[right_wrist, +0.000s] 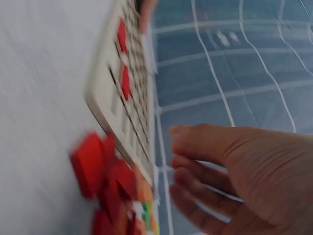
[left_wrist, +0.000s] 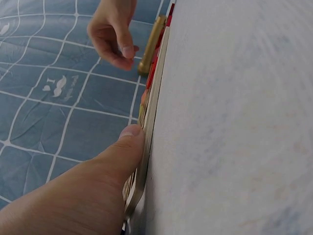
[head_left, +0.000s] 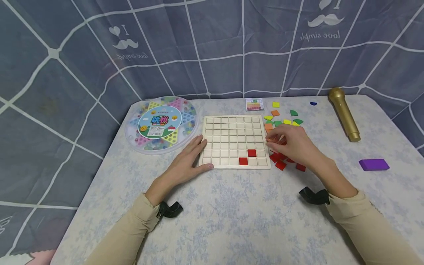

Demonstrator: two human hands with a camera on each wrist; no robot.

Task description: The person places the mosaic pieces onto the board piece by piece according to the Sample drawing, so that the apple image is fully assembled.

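A wooden grid board [head_left: 233,141] lies in the middle of the table, with two red square tiles [head_left: 247,156] in its near rows. My left hand [head_left: 198,152] rests flat at the board's left edge, and the left thumb [left_wrist: 129,139] presses against the board's rim [left_wrist: 151,112]. My right hand [head_left: 273,141] hovers over a pile of loose red tiles [head_left: 279,162] by the board's right edge. In the right wrist view the right hand's fingers [right_wrist: 195,166] are loosely curled above the red tiles [right_wrist: 93,164], with nothing seen between them.
A round Chinese checkers box [head_left: 161,123] sits left of the board. Loose coloured tiles [head_left: 281,119] and a small card [head_left: 254,104] lie behind the right hand. A gold microphone [head_left: 344,113] and a purple block [head_left: 373,164] lie at the right. A grey curtain hangs behind.
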